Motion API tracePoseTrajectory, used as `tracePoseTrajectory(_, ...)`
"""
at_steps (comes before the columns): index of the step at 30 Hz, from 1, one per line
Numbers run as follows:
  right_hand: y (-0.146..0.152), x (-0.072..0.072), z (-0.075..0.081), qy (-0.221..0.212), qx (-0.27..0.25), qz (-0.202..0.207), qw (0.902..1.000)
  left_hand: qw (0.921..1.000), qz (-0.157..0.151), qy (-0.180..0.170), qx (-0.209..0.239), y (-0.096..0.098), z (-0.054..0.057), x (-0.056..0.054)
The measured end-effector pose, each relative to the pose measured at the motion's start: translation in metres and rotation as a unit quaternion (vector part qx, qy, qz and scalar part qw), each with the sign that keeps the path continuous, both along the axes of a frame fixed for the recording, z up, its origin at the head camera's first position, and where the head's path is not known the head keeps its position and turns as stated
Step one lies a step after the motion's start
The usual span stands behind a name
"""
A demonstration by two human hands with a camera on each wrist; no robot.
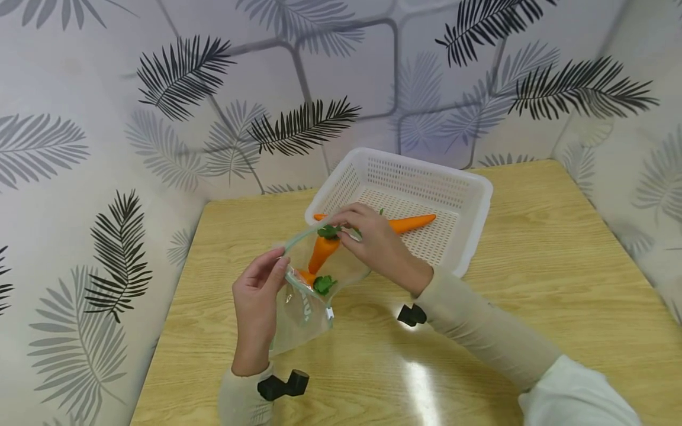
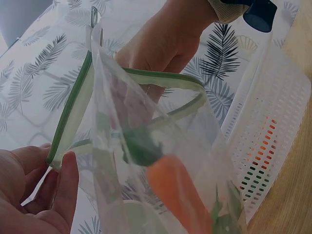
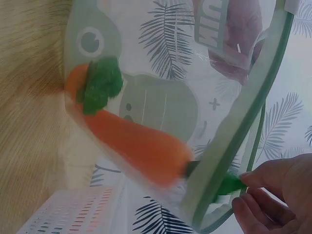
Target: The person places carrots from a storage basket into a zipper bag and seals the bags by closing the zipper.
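A clear zip bag point(image 1: 298, 328) with a green-edged mouth and a white slider hangs over the table. My left hand point(image 1: 257, 299) pinches one edge of its mouth between thumb and fingers. Inside the bag's opening, my right hand point(image 1: 380, 245) pinches the leafy green top of an orange carrot point(image 1: 322, 253), whose tip points down into the bag. Another carrot point(image 3: 80, 80) with a green top lies lower in the bag. In the right wrist view, the held carrot point(image 3: 141, 148) shows through the printed plastic.
Behind the bag, a white perforated basket point(image 1: 482, 207) stands near the table's back edge. An orange carrot point(image 1: 415, 223) lies in it, partly hidden by my right hand. The wood-grain table point(image 1: 533, 284) meets leaf-patterned walls point(image 1: 186, 148) at the back and left.
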State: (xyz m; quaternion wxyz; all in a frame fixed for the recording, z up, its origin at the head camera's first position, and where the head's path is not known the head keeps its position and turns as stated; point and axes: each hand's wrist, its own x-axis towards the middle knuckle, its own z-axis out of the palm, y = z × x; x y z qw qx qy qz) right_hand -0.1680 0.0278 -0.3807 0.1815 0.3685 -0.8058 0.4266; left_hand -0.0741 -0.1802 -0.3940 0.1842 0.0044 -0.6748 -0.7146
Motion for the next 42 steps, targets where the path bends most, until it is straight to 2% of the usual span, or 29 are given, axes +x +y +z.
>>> tracePoseTrajectory(6, 0.0, 0.001, -0.002, -0.006, 0.001, -0.003, 1.0, 1.0, -0.001, 0.002, 0.006, 0.0, -0.001, 0.0)
tracePoseTrajectory(16, 0.005, 0.0, -0.001, 0.005, -0.011, 0.01, 0.9999, 1.0, 0.001, 0.004, -0.008, -0.002, -0.001, 0.0)
tracePoseTrajectory(23, 0.019, -0.005, -0.001, -0.013, -0.011, 0.003, 0.9999, 1.0, 0.004, 0.0, -0.008, -0.003, -0.001, 0.001)
tracePoseTrajectory(30, 0.038, -0.012, 0.0, -0.05, 0.029, -0.018, 0.9982, 0.9999, -0.001, 0.015, 0.004, -0.004, -0.003, 0.001)
tracePoseTrajectory(35, 0.056, -0.015, 0.003, -0.103, 0.075, -0.031, 0.9913, 0.9999, 0.002, 0.01, 0.004, -0.006, -0.003, 0.003)
tracePoseTrajectory(40, 0.076, -0.02, 0.003, -0.164, 0.142, -0.042, 0.9753, 0.9999, 0.013, -0.004, -0.004, -0.009, -0.003, 0.006)
tracePoseTrajectory(42, 0.081, -0.023, 0.002, -0.177, 0.173, -0.038, 0.9682, 0.9998, 0.019, -0.009, -0.007, -0.01, -0.004, 0.006)
